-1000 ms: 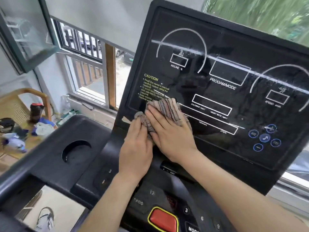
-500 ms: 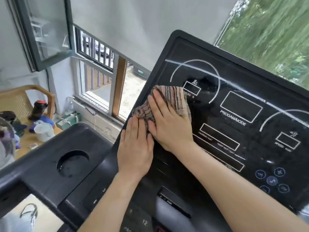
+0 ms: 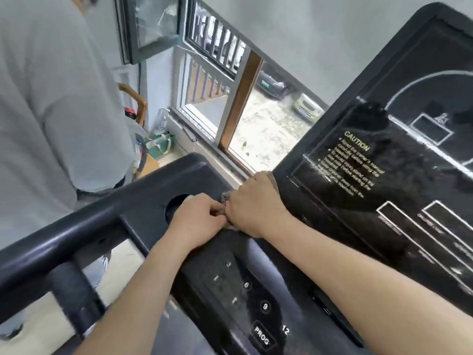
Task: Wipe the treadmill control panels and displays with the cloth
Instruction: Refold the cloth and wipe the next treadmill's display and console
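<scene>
The black treadmill display panel (image 3: 384, 180) with white outlines and a yellow CAUTION text fills the right of the head view. Below it lies the lower control panel (image 3: 243, 290) with number and PROG buttons. My right hand (image 3: 256, 203) grips the bunched striped cloth (image 3: 225, 198) at the display's lower left corner; most of the cloth is hidden under it. My left hand (image 3: 197, 219) sits beside it with curled fingers pinching the cloth's edge, over the console by the round cup holder (image 3: 176, 206).
Another person in a grey shirt (image 3: 51, 98) stands close on the left, beside the black handrail (image 3: 64, 239). Behind the console is an open window (image 3: 217, 98) with parked cars outside, a wooden chair and bags on the floor.
Both hands slid down from the upper left of the display to its lower left corner, bunching the cloth. The camera swung left, bringing the grey-shirted person into view.
</scene>
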A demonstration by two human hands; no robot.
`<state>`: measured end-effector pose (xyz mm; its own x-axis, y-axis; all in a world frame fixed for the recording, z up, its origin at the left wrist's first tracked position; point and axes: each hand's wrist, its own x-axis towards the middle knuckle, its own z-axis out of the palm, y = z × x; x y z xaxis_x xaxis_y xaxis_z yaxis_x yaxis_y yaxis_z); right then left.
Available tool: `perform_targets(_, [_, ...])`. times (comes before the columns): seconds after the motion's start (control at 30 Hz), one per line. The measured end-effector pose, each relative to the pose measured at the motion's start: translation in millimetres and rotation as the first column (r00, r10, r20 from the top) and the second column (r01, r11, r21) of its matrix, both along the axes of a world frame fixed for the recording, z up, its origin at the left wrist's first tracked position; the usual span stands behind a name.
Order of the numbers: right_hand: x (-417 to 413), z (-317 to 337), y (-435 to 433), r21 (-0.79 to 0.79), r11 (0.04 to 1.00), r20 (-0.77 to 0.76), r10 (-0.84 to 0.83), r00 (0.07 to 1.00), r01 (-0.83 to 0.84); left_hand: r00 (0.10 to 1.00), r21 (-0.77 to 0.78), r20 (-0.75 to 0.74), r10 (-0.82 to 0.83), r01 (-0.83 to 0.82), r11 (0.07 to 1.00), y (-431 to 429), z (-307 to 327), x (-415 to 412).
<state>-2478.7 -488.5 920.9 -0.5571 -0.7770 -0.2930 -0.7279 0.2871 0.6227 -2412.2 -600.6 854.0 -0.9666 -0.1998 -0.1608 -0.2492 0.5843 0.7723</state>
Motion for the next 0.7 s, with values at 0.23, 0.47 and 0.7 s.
perform_targets(0.23, [-4.1,-46.1,20.0,-0.517,0.850,0.018,0.126,0.992,-0.098,0.993,-0.146,-0.031,-0.114,0.108,0.983,-9.8,5.5,13.4])
perform_targets(0.47, [8.1,-36.1,6.9,-0.441,0.887,0.168,-0.063,0.984,0.133,0.982,-0.209,-0.084,-0.172,0.151,0.966,-11.6,-3.3,13.4])
perform_targets(0.7, [88.7,-70.0,-14.3,-0.650,0.643,0.540,0.015,0.842,0.405,0.994,-0.316,0.010,-0.107,0.104,0.943,-49.3,-7.9,95.2])
